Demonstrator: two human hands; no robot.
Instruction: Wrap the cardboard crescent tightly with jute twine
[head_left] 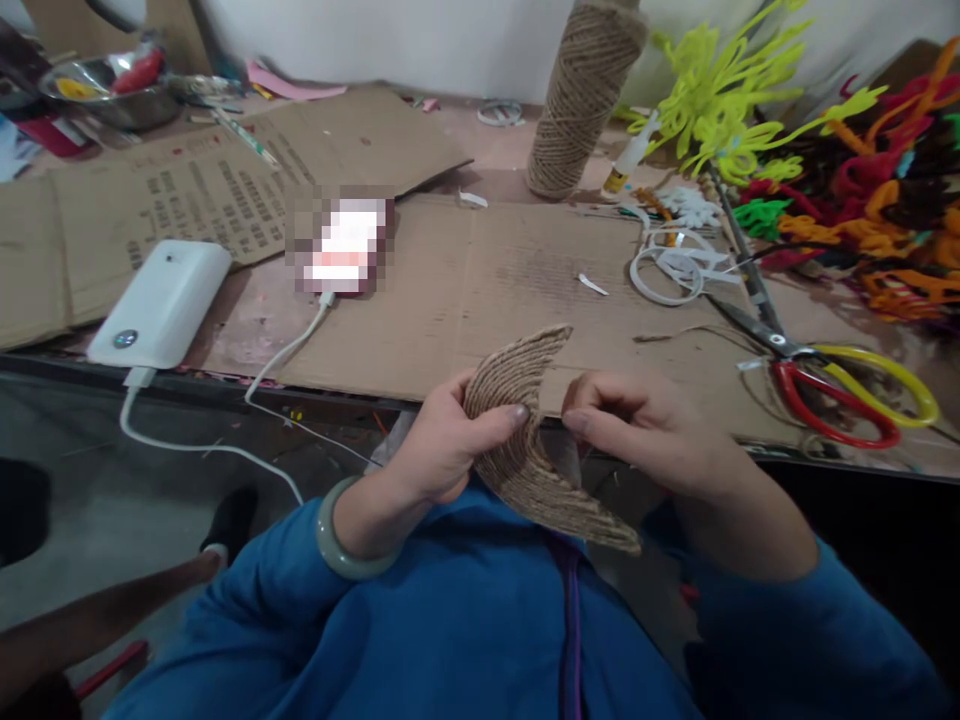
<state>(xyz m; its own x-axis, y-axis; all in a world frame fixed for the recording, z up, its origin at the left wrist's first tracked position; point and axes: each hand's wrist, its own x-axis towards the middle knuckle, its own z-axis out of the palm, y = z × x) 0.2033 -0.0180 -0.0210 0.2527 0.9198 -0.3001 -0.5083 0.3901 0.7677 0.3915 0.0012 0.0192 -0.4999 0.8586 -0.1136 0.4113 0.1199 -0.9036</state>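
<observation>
A crescent-shaped piece covered in rows of jute twine (517, 440) is held over the table's front edge. My left hand (457, 435) grips its outer curve, thumb on the front face and fingers behind it. Close to the inner curve, my right hand (637, 425) is closed with thumb and forefinger pinched together. Whatever those fingertips hold, if anything, is too small to make out. Beyond my hands stands a tall spool of jute twine (585, 100). Scissors with red and yellow handles (795, 360) lie to the right, beside a loose twine end (697, 330).
Cardboard (420, 340) covers the tabletop. On the left are a white power bank (161, 305) and a cabled phone (349, 245). A small glue bottle (626, 160), a ring of white strip (664, 275) and colourful pipe-cleaner flowers (720, 100) are at right. Another person's leg (112, 610) shows lower left.
</observation>
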